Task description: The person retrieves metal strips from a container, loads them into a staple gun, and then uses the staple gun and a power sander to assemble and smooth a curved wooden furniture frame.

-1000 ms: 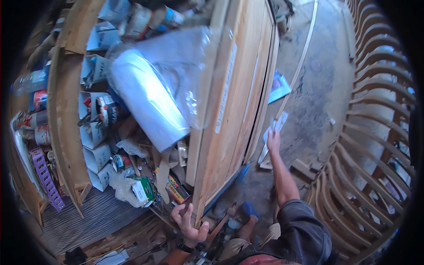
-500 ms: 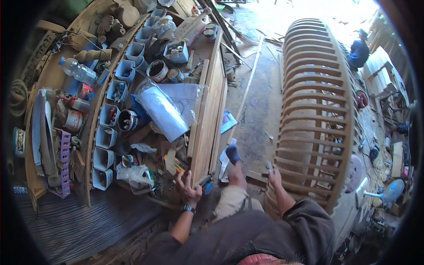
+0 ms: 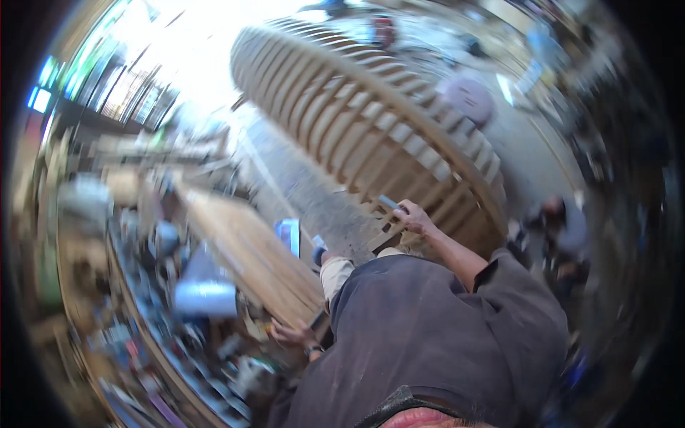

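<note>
My right hand [image 3: 415,216] is closed around a small grey flat piece [image 3: 389,202], whose far end sticks out past the fingers. It is held beside a large curved wooden frame [image 3: 371,135] with many ribs. What the piece is, I cannot make out. At the near end of a long wooden board [image 3: 250,250] on the left is my left hand [image 3: 294,334], its fingers apart and somewhat blurred. It seems to rest at the board's end; whether it touches the wood is hard to see.
Left of the board, a plastic-wrapped roll [image 3: 205,298] lies among blurred tubs and tools. A blue-and-white flat item [image 3: 287,235] lies on the floor [image 3: 285,178] by the board. Beyond the ribbed frame are a round mauve disc [image 3: 467,100] and a red object [image 3: 383,32].
My view has swung to the right, so the ribbed frame now slants across the upper middle. The grey piece is still in my right hand. My left hand is still at the board's near end.
</note>
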A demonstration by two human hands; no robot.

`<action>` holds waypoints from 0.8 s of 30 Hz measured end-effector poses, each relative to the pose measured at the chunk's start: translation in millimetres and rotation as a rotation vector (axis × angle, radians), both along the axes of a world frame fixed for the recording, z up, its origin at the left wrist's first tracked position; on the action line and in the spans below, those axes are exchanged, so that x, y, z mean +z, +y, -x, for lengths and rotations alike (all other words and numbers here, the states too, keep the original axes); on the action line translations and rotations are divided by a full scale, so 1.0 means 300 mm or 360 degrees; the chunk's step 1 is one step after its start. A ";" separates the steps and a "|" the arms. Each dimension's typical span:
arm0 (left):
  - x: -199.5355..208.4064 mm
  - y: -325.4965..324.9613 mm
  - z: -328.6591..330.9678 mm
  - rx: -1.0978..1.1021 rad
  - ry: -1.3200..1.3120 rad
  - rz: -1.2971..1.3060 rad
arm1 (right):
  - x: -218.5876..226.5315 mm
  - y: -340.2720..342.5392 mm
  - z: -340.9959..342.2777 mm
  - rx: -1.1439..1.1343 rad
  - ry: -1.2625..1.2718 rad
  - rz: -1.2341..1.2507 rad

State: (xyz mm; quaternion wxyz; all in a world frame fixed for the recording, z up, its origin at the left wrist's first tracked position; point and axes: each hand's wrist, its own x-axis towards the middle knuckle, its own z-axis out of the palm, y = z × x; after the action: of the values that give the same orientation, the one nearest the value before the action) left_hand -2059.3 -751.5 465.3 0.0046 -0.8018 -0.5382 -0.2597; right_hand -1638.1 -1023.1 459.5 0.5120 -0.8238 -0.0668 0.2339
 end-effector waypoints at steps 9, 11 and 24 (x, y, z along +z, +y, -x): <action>-0.050 0.140 -0.228 -0.0924 0.0200 0.0351 | -0.190 -0.530 0.411 -0.0358 0.0441 0.0532; -0.070 0.183 -0.275 -0.1073 0.0193 0.0442 | -0.214 -0.574 0.518 -0.0472 0.0621 0.0556; -0.291 0.334 -0.228 -0.1375 0.0472 0.1634 | -0.197 -0.606 0.938 -0.0811 0.0667 0.1092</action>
State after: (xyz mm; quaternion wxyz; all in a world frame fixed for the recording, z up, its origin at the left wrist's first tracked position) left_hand -1990.7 -651.2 378.0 -0.4063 -0.8723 -0.2186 0.1622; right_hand -1919.6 -1205.0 400.4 0.2538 -0.8706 0.3233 0.2705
